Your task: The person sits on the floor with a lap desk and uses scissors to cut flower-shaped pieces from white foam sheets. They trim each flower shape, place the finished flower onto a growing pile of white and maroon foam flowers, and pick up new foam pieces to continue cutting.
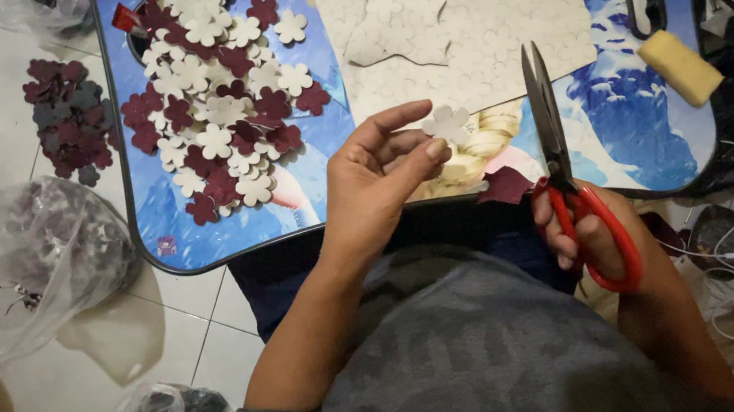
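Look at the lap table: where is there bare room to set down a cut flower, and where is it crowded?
Bare patches: the blue strip of the lap table between the flower pile and the white foam sheet, and the area right of the scissors, below the yellow sponge. Crowded: the left side under the pile, and the middle where the left hand holds a white flower.

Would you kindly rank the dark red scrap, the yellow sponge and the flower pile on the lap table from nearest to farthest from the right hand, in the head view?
1. Dark red scrap: just left of the right hand, at the table's near edge.
2. Yellow sponge: above it, towards the table's right end.
3. Flower pile: far left of the table.
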Available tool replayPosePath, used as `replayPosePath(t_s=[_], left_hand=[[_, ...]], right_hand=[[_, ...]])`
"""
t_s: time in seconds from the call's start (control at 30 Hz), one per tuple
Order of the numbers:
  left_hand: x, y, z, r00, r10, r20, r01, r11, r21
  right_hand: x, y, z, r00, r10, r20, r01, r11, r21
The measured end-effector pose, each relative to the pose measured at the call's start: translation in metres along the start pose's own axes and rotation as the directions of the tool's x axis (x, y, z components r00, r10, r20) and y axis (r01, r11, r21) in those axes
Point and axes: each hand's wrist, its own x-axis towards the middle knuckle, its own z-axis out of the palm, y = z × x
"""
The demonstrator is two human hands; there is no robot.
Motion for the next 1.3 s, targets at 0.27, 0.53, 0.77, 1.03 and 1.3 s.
replayPosePath(t_s=[0.27,0.53,0.77,1.03,1.3], left_hand=[[-0.008,0.032,-0.047,0.925,0.299,-0.235,-0.253,0.945,0.206],[-0.02,0.057,-0.04,0.67,0.73,-0.133,-0.246,0.387,0.889],[-0.013,0.001,0.01,0.742,0.43,0.515,-0.629,0.177,0.757],[-0.005,-0.023,0.032,0.719,0.39,0.575,-0.655,0.103,0.749],[0.006,-0.003,0.043,0.997,0.065,0.046,-0.067,0.996,0.05]], right_hand=[[0.006,0.007,-0.003,1.0,-0.001,0.011,0.001,1.0,-0.004],[0.002,0.003,0.0,0.999,-0.044,0.003,0.044,0.999,-0.027],[0.001,0.01,-0.006,0.999,-0.034,0.017,0.034,0.999,0.02],[-0.003,0.001,0.001,0.997,-0.058,-0.051,0.057,0.998,-0.022],[-0.014,-0.047,0.033,0.998,0.021,-0.055,-0.026,0.996,-0.082]])
